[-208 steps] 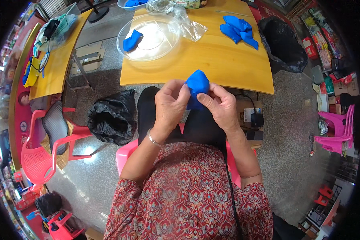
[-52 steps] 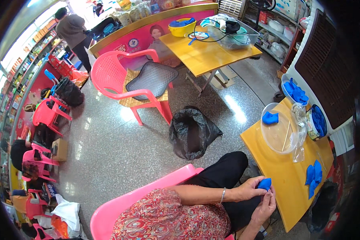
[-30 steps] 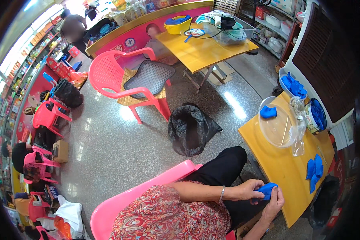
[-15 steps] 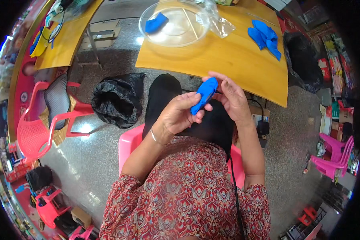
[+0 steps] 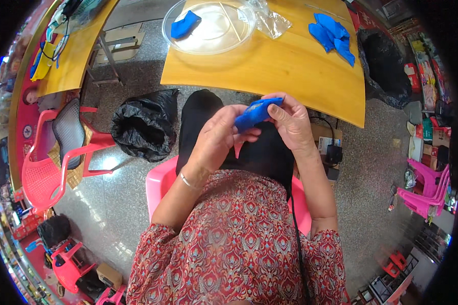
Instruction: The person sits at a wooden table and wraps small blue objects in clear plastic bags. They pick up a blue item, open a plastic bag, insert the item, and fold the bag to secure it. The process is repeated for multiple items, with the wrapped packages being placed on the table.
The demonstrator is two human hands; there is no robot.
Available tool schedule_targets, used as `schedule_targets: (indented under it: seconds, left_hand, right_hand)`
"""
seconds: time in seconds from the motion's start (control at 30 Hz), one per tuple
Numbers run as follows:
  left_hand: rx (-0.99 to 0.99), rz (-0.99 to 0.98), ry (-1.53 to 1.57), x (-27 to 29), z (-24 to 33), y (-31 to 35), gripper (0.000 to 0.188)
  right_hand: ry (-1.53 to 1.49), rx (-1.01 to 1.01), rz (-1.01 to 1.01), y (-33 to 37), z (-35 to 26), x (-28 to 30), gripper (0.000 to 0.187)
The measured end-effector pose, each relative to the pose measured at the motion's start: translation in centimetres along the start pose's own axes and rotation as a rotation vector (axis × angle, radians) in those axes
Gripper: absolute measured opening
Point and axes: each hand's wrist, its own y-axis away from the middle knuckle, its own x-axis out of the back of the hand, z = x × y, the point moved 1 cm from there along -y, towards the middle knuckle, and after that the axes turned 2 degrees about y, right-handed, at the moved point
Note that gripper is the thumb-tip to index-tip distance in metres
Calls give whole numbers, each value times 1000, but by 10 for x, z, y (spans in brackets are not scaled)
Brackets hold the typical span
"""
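Between my hands, above my lap, is a small folded piece of blue cloth (image 5: 253, 113), stretched slantwise. My left hand (image 5: 216, 134) holds its lower left end, with some fingers hidden behind it. The upper right end is pinched between thumb and fingers of my right hand (image 5: 295, 127). A similar blue cloth piece (image 5: 184, 25) lies in a clear round plastic tray (image 5: 208, 50) on the yellow table (image 5: 285, 76). Several more blue cloth pieces (image 5: 332, 38) lie in a loose pile at the table's right side.
A thin stick (image 5: 230, 21) rests in the tray, beside a crumpled clear plastic bag (image 5: 272, 23). Black bin bags stand on the floor, one at left (image 5: 142, 127), another at right (image 5: 384, 68). A pink armchair (image 5: 46, 168) stands far left.
My right hand has closed on the cloth's upper end, where it was loosely open before. The cloth has tilted flatter, and the view has shifted slightly.
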Motion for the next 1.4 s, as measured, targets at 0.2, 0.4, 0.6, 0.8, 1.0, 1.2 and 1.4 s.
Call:
schedule_targets:
  seconds: [0.2, 0.4, 0.6, 0.8, 1.0, 1.2, 1.4]
  left_hand:
    - [-265, 160, -256, -3, 1, 7, 30]
    - [-287, 152, -329, 2, 8, 12, 29]
    - [-321, 114, -365, 2, 18, 13, 26]
    - [-285, 127, -425, 5, 20, 17, 22]
    - [-386, 153, -460, 2, 17, 16, 19]
    - [-455, 130, -423, 1, 17, 16, 19]
    - [-480, 124, -241, -1, 13, 15, 18]
  right_hand:
    - [71, -54, 5, 2, -2, -2, 28]
    - [480, 278, -120, 5, -19, -19, 43]
    - [978, 645, -189, 9, -40, -36, 43]
    - [1017, 634, -211, 10, -34, -33, 31]
    - [1116, 620, -183, 16, -38, -37, 29]
    - [1041, 547, -153, 17, -44, -33, 28]
    - [665, 289, -15, 20, -36, -35, 25]
